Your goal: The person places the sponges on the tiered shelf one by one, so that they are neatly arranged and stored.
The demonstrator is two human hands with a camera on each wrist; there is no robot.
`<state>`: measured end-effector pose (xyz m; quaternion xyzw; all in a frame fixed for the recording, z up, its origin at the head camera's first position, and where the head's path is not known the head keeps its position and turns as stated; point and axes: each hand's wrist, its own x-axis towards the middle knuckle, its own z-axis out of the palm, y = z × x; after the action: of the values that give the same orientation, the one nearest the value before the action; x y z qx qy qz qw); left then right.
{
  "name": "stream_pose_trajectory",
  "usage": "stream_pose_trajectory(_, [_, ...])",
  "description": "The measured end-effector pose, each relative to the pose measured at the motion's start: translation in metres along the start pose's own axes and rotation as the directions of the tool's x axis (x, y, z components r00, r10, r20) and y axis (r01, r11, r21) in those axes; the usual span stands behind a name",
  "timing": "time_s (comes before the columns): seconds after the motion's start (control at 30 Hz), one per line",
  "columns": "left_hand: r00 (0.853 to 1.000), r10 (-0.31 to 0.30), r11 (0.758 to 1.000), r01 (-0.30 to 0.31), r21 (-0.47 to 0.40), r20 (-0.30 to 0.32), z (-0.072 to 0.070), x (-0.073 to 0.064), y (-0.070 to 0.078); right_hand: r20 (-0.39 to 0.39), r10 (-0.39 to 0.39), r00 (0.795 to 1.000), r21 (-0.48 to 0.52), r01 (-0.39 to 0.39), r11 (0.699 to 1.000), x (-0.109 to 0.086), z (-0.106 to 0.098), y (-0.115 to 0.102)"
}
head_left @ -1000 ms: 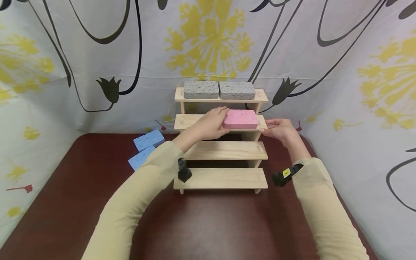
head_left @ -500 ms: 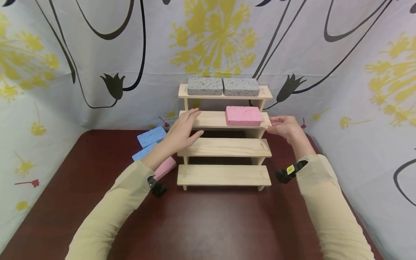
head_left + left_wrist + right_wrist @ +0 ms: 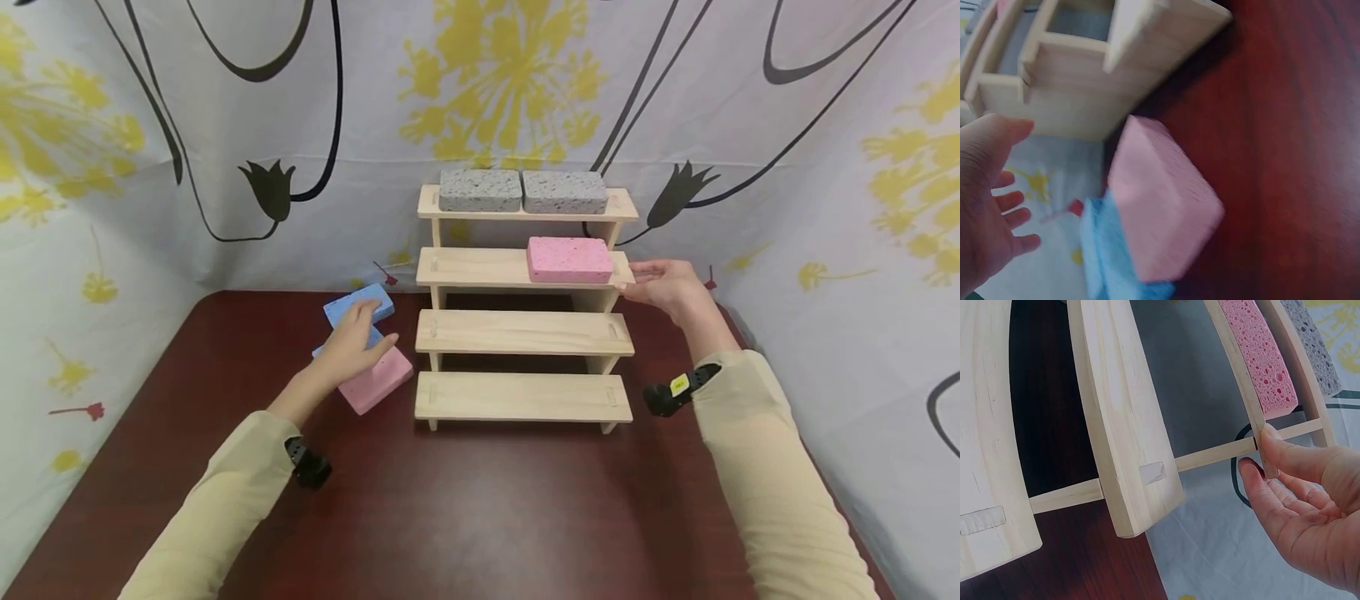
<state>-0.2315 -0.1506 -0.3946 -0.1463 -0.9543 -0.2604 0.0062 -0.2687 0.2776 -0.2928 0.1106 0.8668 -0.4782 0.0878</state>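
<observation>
A wooden four-step display rack (image 3: 525, 333) stands on the table. My right hand (image 3: 663, 287) pinches the right end of its second step from the top; in the right wrist view the thumb (image 3: 1291, 453) lies over the board with fingers beneath. On that step sits a pink sponge (image 3: 570, 258), towards the right. Left of the rack, my left hand (image 3: 348, 346) hovers over a small pile, fingers spread and nothing held. The pile has a pink sponge (image 3: 378, 379) overlapping two blue sponges (image 3: 381, 302), partly covered by the hand in the head view.
Two grey sponges (image 3: 480, 190) lie side by side on the top step. The dark red table (image 3: 480, 500) is bordered by white patterned cloth (image 3: 225, 167) at the back and sides. Each wrist wears a small black camera (image 3: 307, 467).
My left hand has let go of the pink sponge on the second step and moved left and down to the sponge pile. The right hand stays at the step's end.
</observation>
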Motion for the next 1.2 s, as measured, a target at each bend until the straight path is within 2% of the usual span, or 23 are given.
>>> stream_pose_trajectory(0.2, [0.993, -0.088, 0.996, 0.086, 0.033, 0.082, 0.018, -0.013, -0.020, 0.013, 0.008, 1.000, 0.031, -0.008, 0.999, 0.002, 0.000, 0.000])
stream_pose_trajectory(0.47, [0.986, -0.069, 0.989, 0.047, 0.141, 0.152, 0.037, -0.025, -0.026, 0.015, 0.011, 1.000, 0.047, -0.011, 0.999, 0.002, -0.001, 0.000])
stream_pose_trajectory(0.6, [0.988, -0.053, 0.985, 0.028, 0.170, 0.143, 0.041, -0.028, -0.026, 0.013, 0.006, 1.000, 0.054, -0.006, 0.999, 0.003, 0.000, 0.000])
stream_pose_trajectory(0.77, [0.991, -0.057, 0.983, 0.035, 0.180, 0.119, 0.041, -0.029, -0.025, 0.016, 0.005, 1.000, 0.081, -0.006, 0.997, 0.004, 0.001, 0.001])
stream_pose_trajectory(1.07, [0.993, -0.090, 0.985, 0.078, 0.153, 0.075, 0.040, -0.030, -0.022, 0.022, -0.007, 1.000, 0.082, 0.006, 0.997, 0.003, -0.001, 0.001])
stream_pose_trajectory(1.2, [0.989, -0.116, 0.986, 0.102, 0.135, 0.096, 0.040, -0.029, -0.022, 0.021, -0.004, 1.000, 0.069, 0.002, 0.998, 0.002, 0.000, 0.001])
